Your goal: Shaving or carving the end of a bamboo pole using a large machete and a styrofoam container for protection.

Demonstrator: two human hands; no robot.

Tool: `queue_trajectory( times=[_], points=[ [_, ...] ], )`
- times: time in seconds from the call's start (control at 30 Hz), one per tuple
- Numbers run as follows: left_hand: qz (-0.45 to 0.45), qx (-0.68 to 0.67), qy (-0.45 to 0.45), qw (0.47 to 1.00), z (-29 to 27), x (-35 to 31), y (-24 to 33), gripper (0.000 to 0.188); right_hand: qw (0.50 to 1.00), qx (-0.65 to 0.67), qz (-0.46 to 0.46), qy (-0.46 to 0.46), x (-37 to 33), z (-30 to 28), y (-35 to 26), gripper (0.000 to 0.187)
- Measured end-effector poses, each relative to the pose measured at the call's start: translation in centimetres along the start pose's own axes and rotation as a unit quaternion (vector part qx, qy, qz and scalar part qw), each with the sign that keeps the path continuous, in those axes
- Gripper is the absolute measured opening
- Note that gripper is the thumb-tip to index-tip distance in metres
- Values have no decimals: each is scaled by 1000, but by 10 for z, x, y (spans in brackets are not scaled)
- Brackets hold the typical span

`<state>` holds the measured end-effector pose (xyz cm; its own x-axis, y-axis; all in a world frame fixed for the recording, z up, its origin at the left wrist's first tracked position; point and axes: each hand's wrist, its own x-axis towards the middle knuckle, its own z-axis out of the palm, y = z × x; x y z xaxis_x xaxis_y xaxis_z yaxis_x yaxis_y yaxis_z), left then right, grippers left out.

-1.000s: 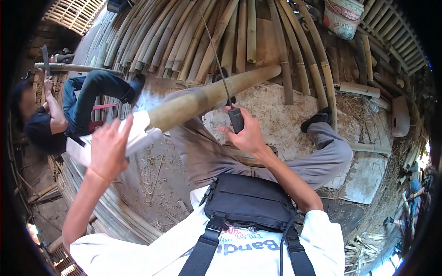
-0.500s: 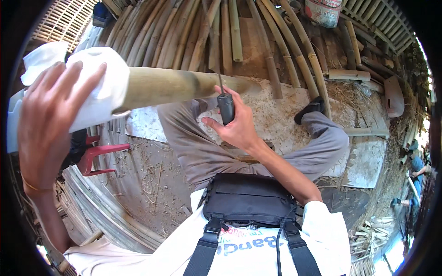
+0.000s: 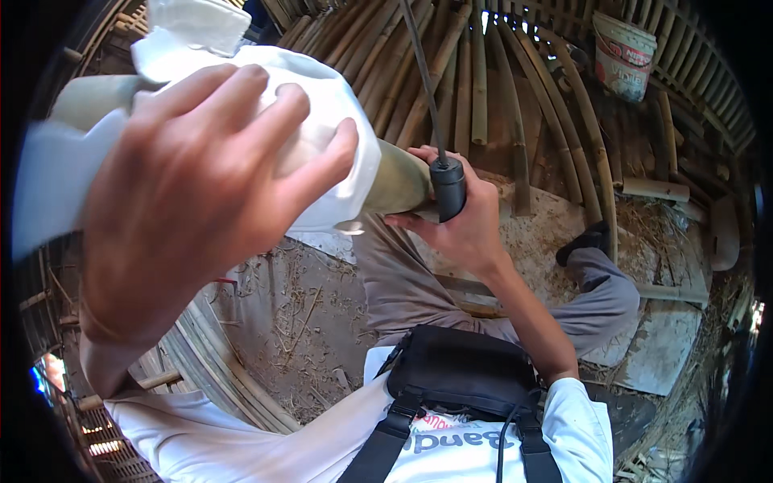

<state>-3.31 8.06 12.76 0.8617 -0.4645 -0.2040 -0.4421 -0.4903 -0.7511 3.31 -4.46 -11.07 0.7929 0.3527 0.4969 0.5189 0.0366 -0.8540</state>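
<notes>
A thick greenish bamboo pole [image 3: 398, 179] lies across the upper left of the view. Around it sits a crumpled white sheet or foam piece [image 3: 326, 197], its exact kind unclear. My left hand [image 3: 189, 177] presses over this white piece with curled fingers, closed on it and the pole beneath. At the pole's right end, my right hand [image 3: 475, 229] has its thumb below and fingers above. Held in that same hand is a tool with a short black cylindrical handle [image 3: 448, 193] and a long thin dark rod pointing up. My left hand hides part of the white piece.
Several bamboo poles [image 3: 479, 97] lie side by side at the far side. A paint bucket [image 3: 624, 60] stands at the far right. My bent legs [image 3: 596, 298] rest on the dusty floor boards [image 3: 660, 338]. Split bamboo strips [image 3: 217, 362] lie at lower left.
My left hand and the white piece have moved right along the picture, closer to my right hand. My right hand now meets the pole's end, the black-handled tool still in it.
</notes>
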Motion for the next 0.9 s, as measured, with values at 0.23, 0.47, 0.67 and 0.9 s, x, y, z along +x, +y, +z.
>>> queue_trajectory(
  times=[0.23,0.47,0.67,0.9],
  points=[
    [-29,25,38,999,-40,-28,-57,53,991,118,50,36,12,10,2,60],
    [-26,39,63,997,-25,-76,-112,56,997,33,69,19,19,-5,1,61],
    [-216,88,83,969,-9,-155,-186,50,998,44,46,14,19,4,3,58],
    [-490,-34,202,847,116,-295,-217,44,997,61,50,23,16,1,0,59]
  ],
)
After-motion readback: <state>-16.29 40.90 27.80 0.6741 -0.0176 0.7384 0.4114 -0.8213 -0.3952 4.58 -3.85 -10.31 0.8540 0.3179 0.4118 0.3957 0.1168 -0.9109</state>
